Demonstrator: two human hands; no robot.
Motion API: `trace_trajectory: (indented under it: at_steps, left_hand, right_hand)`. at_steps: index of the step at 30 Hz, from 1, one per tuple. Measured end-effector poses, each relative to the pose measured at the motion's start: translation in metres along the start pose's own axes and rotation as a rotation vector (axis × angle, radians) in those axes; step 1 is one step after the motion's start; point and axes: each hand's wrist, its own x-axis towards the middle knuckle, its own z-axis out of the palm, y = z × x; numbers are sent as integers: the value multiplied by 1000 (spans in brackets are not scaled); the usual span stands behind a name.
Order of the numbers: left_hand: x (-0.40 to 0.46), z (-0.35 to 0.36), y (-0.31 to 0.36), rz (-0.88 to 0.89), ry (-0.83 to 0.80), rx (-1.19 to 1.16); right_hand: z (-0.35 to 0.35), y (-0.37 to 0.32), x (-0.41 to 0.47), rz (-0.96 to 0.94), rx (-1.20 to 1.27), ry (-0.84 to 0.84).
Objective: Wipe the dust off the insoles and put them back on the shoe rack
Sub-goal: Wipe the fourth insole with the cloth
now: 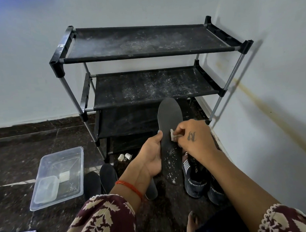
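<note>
My left hand (151, 155) grips a dark grey insole (169, 118) by its left edge, toe end pointing up toward the shoe rack (145, 54). White dust speckles the insole's lower half. My right hand (194, 138) pinches a small whitish cloth (172, 134) and presses it against the middle of the insole. Two more dark insoles (108, 173) lie on the floor to the left of my left wrist, and another shows below my left hand. The black rack has dusty fabric shelves.
A clear plastic tub (75, 173) with a smaller container inside sits on the dark floor at left. A pair of dark sports shoes (196, 181) stands under my right arm. Two small white caps (124, 156) lie by the rack's foot. A white wall rises at right.
</note>
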Motion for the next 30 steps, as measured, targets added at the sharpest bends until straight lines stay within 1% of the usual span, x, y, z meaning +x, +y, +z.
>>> trace_trajectory:
  at_steps: [2,3,5,6,7,9,10,11,14,20,24,26,27,28,29,30]
  left_hand:
    - [0,1,0,-11,0,8]
    - [-1,1,1,-8,-1,8]
    - [0,2,3,3,-9,-7]
    - [-1,2,4,10,-16,-19]
    - [0,1,4,16,-10,-28]
    - [1,-1,5,22,17,-22]
    - [2,-2,5,23,40,-9]
    - [3,-3,5,27,72,7]
    - [2,-4,6,60,125,7]
    - [2,-2,1,36,30,-3]
    - [4,-2,-2,23,9,-18]
    - [3,-2,0,26,0,-28]
    - [3,-2,1,30,-3,-34]
    - [3,-2,2,32,-2,-45]
    - [3,-2,3,35,-2,-54]
    - [4,-3,3,39,9,-58]
  right_hand:
    - [-4,5,2,25,-52,36]
    - [-7,7,4,28,-58,82]
    - [-12,8,4,20,6,200]
    - [-14,6,3,7,84,216]
    - [-16,3,0,-13,189,163]
    - [-14,-10,-13,-42,361,-79]
    - [-10,-17,-18,-50,368,-184]
    - [-5,-22,-22,-65,315,-232]
    - [3,-27,-22,-94,153,-176]
    - [3,-10,-8,-60,-2,-50]
    - [-3,3,1,9,-77,7]
    - [-7,6,3,24,-52,82]
    - [-9,4,2,11,5,111]
    - [-11,0,-2,-10,83,96]
    - [-11,-6,-7,-38,160,25]
    - [-10,-13,-14,-60,217,-84]
